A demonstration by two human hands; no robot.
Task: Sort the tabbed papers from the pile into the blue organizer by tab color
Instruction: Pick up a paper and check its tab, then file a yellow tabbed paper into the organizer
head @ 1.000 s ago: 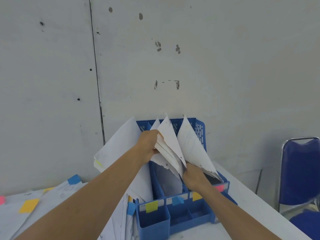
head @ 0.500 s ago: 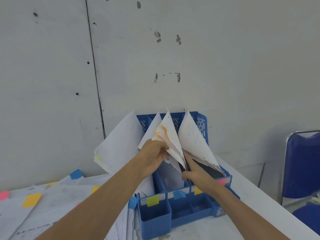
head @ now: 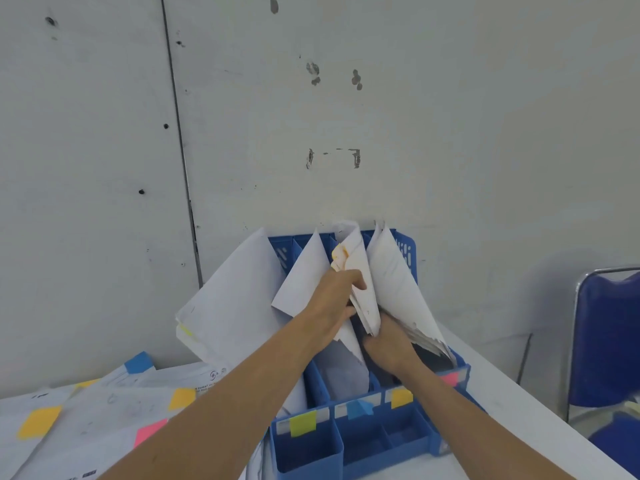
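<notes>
Sheaf: upright in organizer | left hand: grips its upper edge | right hand: lower, at its base, fingers hidden

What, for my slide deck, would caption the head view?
Left hand grips an orange-tabbed sheaf at the blue organizer; right hand reaches among filed papers.

White papers fan upright in the blue organizer, tabbed pile lying left.

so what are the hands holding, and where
Left hand grips the orange-tabbed sheaf mid-edge; right hand is at its lower corner, grip unclear.
</notes>
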